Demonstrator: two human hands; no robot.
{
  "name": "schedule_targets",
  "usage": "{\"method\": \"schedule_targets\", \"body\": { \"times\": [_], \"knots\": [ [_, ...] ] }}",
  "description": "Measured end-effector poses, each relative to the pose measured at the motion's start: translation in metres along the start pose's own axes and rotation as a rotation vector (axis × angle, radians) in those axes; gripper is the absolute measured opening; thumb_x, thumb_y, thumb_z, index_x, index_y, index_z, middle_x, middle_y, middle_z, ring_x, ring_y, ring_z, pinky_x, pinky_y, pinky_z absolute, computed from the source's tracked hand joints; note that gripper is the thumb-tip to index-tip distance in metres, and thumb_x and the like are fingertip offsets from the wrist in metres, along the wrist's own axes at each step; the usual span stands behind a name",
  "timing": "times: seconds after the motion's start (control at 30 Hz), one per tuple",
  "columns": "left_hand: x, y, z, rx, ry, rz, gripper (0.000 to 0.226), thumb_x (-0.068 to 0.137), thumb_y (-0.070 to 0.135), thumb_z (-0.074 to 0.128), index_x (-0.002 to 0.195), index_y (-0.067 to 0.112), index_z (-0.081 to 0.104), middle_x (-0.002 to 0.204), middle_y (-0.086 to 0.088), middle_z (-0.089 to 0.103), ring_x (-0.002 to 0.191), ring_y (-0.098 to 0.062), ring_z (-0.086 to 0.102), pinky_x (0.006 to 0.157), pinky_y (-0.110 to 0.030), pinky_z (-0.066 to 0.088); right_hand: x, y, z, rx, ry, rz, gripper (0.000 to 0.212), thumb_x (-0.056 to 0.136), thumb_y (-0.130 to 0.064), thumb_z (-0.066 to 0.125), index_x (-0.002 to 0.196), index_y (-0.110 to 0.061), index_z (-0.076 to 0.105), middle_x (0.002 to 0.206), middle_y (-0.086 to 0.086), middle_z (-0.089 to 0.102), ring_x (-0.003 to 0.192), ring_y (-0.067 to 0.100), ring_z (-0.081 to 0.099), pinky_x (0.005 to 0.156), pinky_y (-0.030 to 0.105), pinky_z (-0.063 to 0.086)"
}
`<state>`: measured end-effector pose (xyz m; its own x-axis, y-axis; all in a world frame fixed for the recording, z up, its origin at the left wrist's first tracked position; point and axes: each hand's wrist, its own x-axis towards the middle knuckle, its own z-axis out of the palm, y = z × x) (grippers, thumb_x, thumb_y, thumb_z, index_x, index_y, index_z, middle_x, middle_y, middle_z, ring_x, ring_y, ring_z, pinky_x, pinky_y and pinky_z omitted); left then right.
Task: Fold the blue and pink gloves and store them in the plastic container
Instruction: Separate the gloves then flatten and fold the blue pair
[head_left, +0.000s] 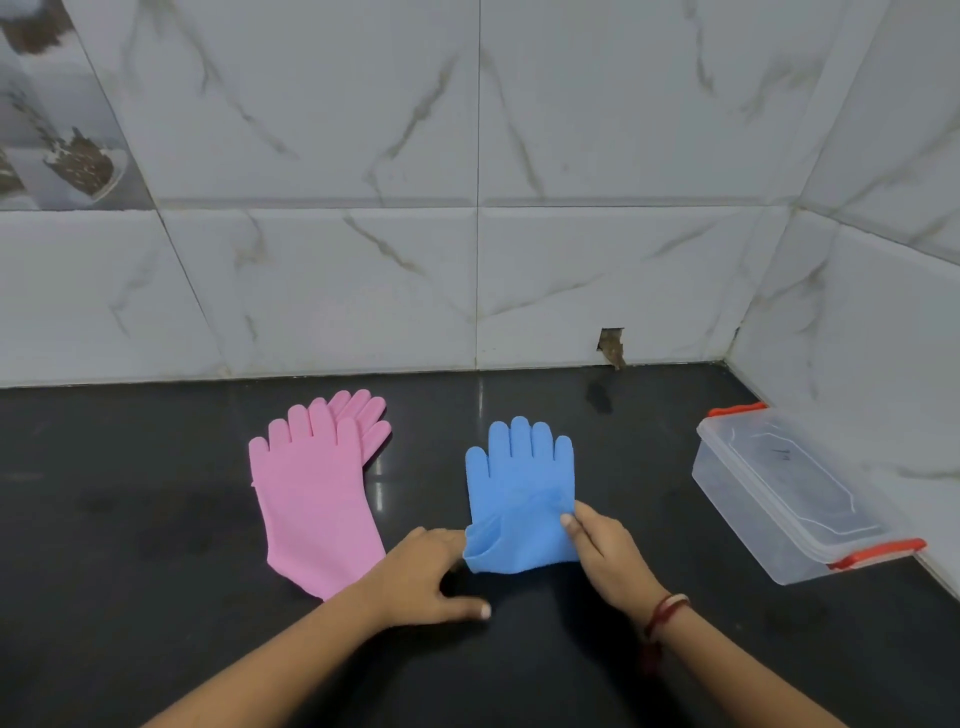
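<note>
Forearms enter from the bottom of the frame, yours, reaching up over the dark counter (156, 519). Your left hand (431, 571) lies at lower centre, thumb spread flat on the counter, its fingers (452, 540) touching the left edge of the blue glove's cuff; whether they pinch the fabric, you cannot tell from this view. Your right hand (605, 556), with a red band at the wrist, sits just right of centre, and its fingers (569, 519) nip the right edge of the blue glove (519, 478). That glove lies at centre frame with its cuff doubled up toward the palm, fingertips pointing at the wall. Left of it, apart, the pink gloves (311, 488) lie stacked, the lower one's fingertips fanning out behind the upper. At the right edge of the frame, against the side wall, the plastic container (779, 493) stands with its clear lid on and red clips at both ends. Behind everything rises the marbled tile wall (363, 156).
</note>
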<state>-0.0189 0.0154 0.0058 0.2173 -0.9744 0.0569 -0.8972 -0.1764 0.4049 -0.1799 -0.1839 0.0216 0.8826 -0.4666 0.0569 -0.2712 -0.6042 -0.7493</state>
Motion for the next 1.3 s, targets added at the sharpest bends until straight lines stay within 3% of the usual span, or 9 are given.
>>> {"method": "schedule_targets", "body": {
  "times": [0.1, 0.3, 0.4, 0.5, 0.67, 0.73, 0.83, 1.03, 1.3],
  "knots": [
    [-0.001, 0.008, 0.010, -0.167, 0.110, -0.207, 0.028, 0.088, 0.049, 0.047, 0.090, 0.024, 0.059, 0.078, 0.012, 0.058, 0.065, -0.004, 0.051, 0.065, -0.026, 0.048, 0.003, -0.004, 0.011, 0.055, 0.054, 0.132, 0.037, 0.099, -0.031, 0.038, 0.080, -0.002, 0.050, 0.075, 0.011, 0.058, 0.066, 0.021, 0.052, 0.062, 0.036, 0.043],
    [-0.003, 0.020, 0.028, -0.297, 0.226, -0.479, 0.042, 0.091, 0.040, 0.048, 0.057, 0.019, 0.035, 0.053, 0.004, 0.045, 0.047, -0.007, 0.041, 0.051, -0.026, 0.033, -0.007, 0.002, 0.027, 0.141, 0.157, 0.297, 0.024, 0.088, -0.015, 0.048, 0.066, -0.010, 0.040, 0.063, 0.003, 0.041, 0.056, 0.012, 0.034, 0.056, 0.029, 0.031],
    [-0.002, 0.024, 0.022, -0.292, 0.178, -0.566, 0.043, 0.089, 0.043, 0.050, 0.054, 0.019, 0.045, 0.055, -0.002, 0.059, 0.045, -0.006, 0.049, 0.054, -0.028, 0.046, -0.011, 0.001, 0.026, -0.002, 0.126, 0.300, 0.009, 0.087, -0.024, 0.052, 0.093, -0.018, 0.049, 0.078, -0.005, 0.053, 0.067, 0.009, 0.049, 0.061, 0.023, 0.041],
    [-0.003, 0.024, 0.011, -0.133, 0.164, -0.616, 0.049, 0.088, 0.055, 0.049, 0.052, 0.020, 0.048, 0.054, -0.001, 0.061, 0.046, -0.007, 0.052, 0.052, -0.024, 0.047, -0.013, -0.003, 0.021, -0.224, 0.179, 0.158, 0.039, 0.088, -0.035, 0.053, 0.124, -0.029, 0.040, 0.115, -0.010, 0.046, 0.103, 0.008, 0.048, 0.086, 0.023, 0.044],
    [0.004, 0.029, -0.001, 0.159, 0.485, -0.155, 0.021, 0.085, 0.048, 0.049, 0.075, 0.030, 0.049, 0.074, 0.014, 0.056, 0.068, -0.007, 0.053, 0.062, -0.018, 0.041, -0.005, -0.016, 0.019, -0.498, 0.167, -0.316, 0.031, 0.088, -0.022, 0.052, 0.119, -0.023, 0.056, 0.131, 0.001, 0.053, 0.120, 0.017, 0.052, 0.099, 0.031, 0.040],
    [0.012, 0.033, 0.006, 0.188, 0.378, 0.040, 0.030, 0.091, 0.047, 0.044, 0.110, 0.026, 0.056, 0.112, 0.008, 0.061, 0.105, -0.010, 0.056, 0.091, -0.025, 0.042, 0.003, -0.016, 0.024, -0.533, 0.021, -0.402, 0.035, 0.091, -0.021, 0.045, 0.125, -0.019, 0.055, 0.138, 0.001, 0.050, 0.128, 0.017, 0.046, 0.110, 0.034, 0.031],
    [0.013, 0.026, 0.025, 0.150, 0.081, -0.054, 0.064, 0.093, 0.060, 0.028, 0.146, 0.024, 0.028, 0.155, 0.004, 0.028, 0.145, -0.010, 0.017, 0.119, -0.029, 0.008, 0.009, -0.002, 0.029, -0.590, -0.223, -0.332, 0.046, 0.097, -0.032, 0.031, 0.142, -0.023, 0.035, 0.152, -0.005, 0.032, 0.140, 0.010, 0.025, 0.120, 0.033, 0.007],
    [-0.006, -0.004, 0.033, 0.189, -0.153, -0.041, 0.098, 0.076, 0.087, 0.027, 0.150, 0.034, -0.011, 0.155, 0.015, -0.017, 0.144, -0.004, -0.017, 0.113, -0.032, -0.020, 0.005, 0.028, 0.017, -0.640, -0.331, -0.353, 0.067, 0.090, -0.065, 0.024, 0.148, -0.033, 0.015, 0.158, -0.013, 0.011, 0.144, 0.004, 0.006, 0.113, 0.021, -0.008],
    [0.003, -0.015, 0.014, 0.240, -0.142, 0.018, 0.090, 0.082, 0.072, 0.039, 0.153, 0.026, 0.008, 0.161, 0.004, 0.012, 0.146, -0.011, 0.011, 0.113, -0.024, 0.003, -0.002, 0.037, -0.002, -0.464, -0.369, -0.301, 0.097, 0.071, -0.080, 0.047, 0.148, -0.036, 0.009, 0.150, -0.027, -0.001, 0.138, -0.012, -0.006, 0.107, 0.005, -0.008]
  ]
}}
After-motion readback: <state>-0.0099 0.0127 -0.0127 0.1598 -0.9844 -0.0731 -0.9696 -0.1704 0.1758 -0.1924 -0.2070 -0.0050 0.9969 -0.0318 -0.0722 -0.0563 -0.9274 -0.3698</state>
